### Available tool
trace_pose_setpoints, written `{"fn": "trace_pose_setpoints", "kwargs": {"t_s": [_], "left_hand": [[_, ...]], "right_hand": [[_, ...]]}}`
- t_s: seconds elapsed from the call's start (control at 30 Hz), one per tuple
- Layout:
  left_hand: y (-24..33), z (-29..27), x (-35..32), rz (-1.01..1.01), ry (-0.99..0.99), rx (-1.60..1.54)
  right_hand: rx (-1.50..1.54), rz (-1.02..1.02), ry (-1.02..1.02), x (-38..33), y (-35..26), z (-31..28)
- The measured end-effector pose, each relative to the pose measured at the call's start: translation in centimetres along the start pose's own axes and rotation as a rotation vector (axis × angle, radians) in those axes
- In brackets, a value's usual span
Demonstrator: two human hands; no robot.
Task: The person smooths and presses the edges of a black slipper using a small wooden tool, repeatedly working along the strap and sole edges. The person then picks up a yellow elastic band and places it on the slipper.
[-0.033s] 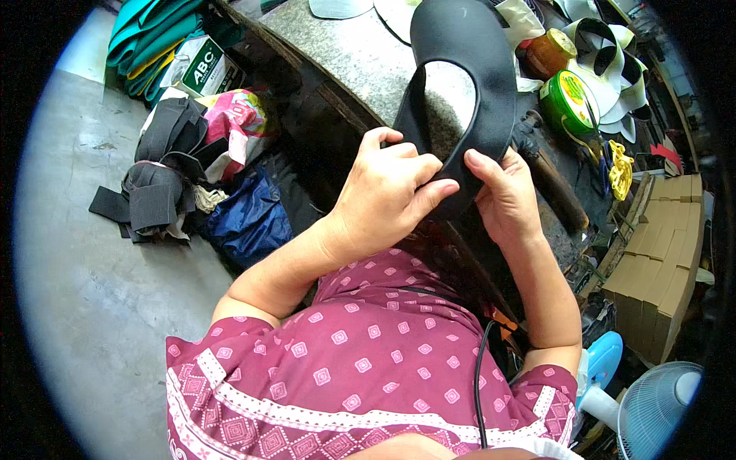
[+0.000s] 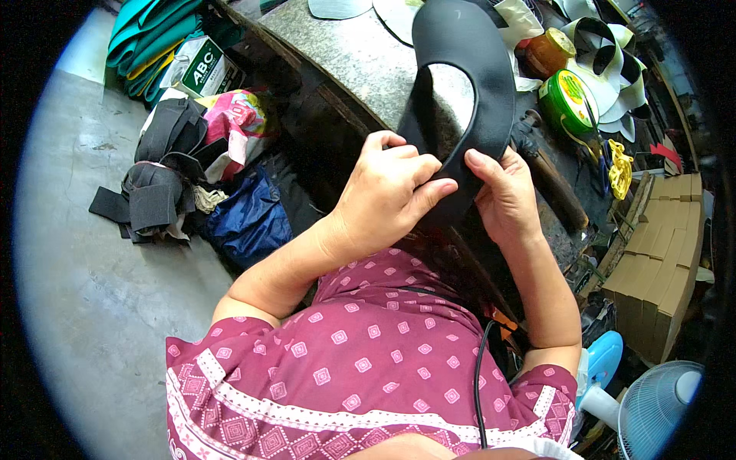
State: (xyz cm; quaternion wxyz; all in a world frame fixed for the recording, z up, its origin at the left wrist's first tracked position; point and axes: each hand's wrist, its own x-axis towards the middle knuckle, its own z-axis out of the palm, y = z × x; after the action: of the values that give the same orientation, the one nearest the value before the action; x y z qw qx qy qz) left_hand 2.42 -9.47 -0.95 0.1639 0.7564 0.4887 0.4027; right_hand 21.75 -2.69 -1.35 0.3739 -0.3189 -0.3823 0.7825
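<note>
A black shoe upper (image 2: 464, 31), smooth and rounded at its far end with a large oval opening, is held up over the workbench (image 2: 349, 57). My left hand (image 2: 387, 180) is closed on its near left edge, fingers curled and thumb pointing right. My right hand (image 2: 504, 192) pinches the near right edge, the thumb on top and the other fingers mostly behind. Through the opening shows the grey bench top. Just right of my right hand lies a dark, thick handle, perhaps of a hammer (image 2: 558, 188).
Farther right are a green round tub (image 2: 566, 100), a brown jar (image 2: 549, 50), curled pale pieces (image 2: 606, 84) and a yellow bundle (image 2: 619, 170). Stacked cardboard (image 2: 652, 261) and a fan (image 2: 659, 410) stand at the right. Black strips (image 2: 157, 184) and a blue bag (image 2: 249, 218) lie left.
The shoe upper has shifted very slightly between my hands. Both hands keep nearly the same place and grip.
</note>
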Motion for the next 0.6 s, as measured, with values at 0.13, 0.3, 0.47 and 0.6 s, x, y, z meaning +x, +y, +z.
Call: {"fn": "trace_pose_setpoints", "kwargs": {"t_s": [0.13, 0.3, 0.47, 0.6], "left_hand": [[0.2, 1.3, -0.6, 0.063, 0.002, -0.172], [0.1, 1.7, -0.5, 0.125, -0.083, -0.228], [0.5, 1.6, -0.5, 0.206, -0.167, -0.303], [0.8, 1.6, -0.7, 0.235, -0.15, -0.359]], "right_hand": [[0.073, -0.233, 0.065, -0.1, 0.0, 0.1], [0.157, -0.055, 0.083, 0.7, -0.7, -0.5], [-0.109, -0.089, 0.084, 0.9, -1.7, -1.4], [-0.073, -0.257, 0.133, 0.7, -0.7, -1.2]]}}
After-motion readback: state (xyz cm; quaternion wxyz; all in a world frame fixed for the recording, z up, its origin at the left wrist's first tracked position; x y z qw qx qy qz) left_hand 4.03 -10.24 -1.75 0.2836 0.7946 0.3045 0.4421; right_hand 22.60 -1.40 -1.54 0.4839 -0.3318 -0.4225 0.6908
